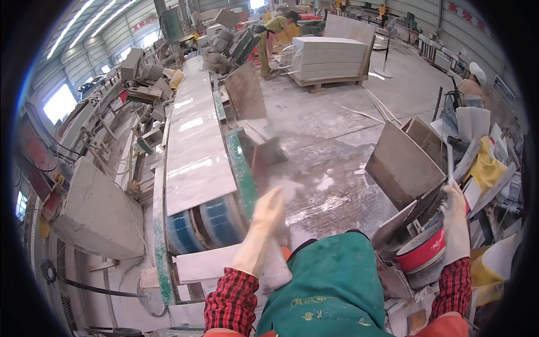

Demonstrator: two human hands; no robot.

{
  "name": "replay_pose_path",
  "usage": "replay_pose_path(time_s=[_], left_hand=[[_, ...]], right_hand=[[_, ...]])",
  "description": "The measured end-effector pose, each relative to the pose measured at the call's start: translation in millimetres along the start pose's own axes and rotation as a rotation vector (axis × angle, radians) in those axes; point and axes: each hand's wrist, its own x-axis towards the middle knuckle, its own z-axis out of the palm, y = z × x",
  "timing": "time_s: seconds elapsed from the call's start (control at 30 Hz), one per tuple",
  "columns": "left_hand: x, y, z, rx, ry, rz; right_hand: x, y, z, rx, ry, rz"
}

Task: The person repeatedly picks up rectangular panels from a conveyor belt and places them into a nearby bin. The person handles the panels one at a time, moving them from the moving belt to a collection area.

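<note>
My left hand (268, 210), in a pale glove, hangs in front of the green side rail (240, 163) of a roller conveyor. A whitish blur beside its fingertips hides how they are closed and whether they hold anything. Under that wrist is a pale, rounded, cloudy-looking thing (275, 267). My right hand (453, 203), gloved too, is closed around the lower end of a thin grey bar (450, 160) that stands up among leaning scraps. Below it sits a red-banded round bucket (424, 250). A large pale polished slab (199, 137) lies along the conveyor on my left.
Brown boards (401, 165) lean at the right, near yellow cloth (487, 167) and piled offcuts. The floor (325, 185) between is wet. A stack of white slabs (330, 59) stands on a pallet at the back, with a bent-over person (269, 42) beside it. Another person (474, 84) is far right.
</note>
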Motion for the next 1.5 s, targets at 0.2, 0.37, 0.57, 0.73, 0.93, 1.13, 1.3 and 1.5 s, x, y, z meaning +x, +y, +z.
replay_pose_path(time_s=[0.2, 0.37, 0.57, 0.73, 0.93, 1.13, 1.3, 1.5], left_hand=[[-14, 97, 31, -1.052, -0.182, -0.48], [-20, 48, 15, -1.394, -0.133, -0.267], [-71, 31, -55, -1.437, 0.558, -0.417], [-118, -170, -148, -2.279, 0.726, -0.256], [-81, -58, -124, -1.298, 1.081, -0.481], [-66, -72, -115, -1.329, 1.046, -0.436], [-54, -92, -102, -1.292, 1.091, -0.407], [-50, -108, -121, -1.257, 1.154, -0.391]], right_hand=[[-86, -18, 151, -0.176, -0.672, -0.341], [-177, -17, 266, -0.646, -1.242, -1.119], [-245, 10, 343, -0.656, -1.319, -1.836], [-232, 13, 338, -0.578, -1.159, -1.771], [-29, 62, 196, -1.047, -0.657, -1.317], [87, 92, -46, -1.324, 0.005, -0.876], [119, 177, -183, -1.46, 0.175, -0.623], [85, 197, -147, -1.244, 0.318, -0.567]])
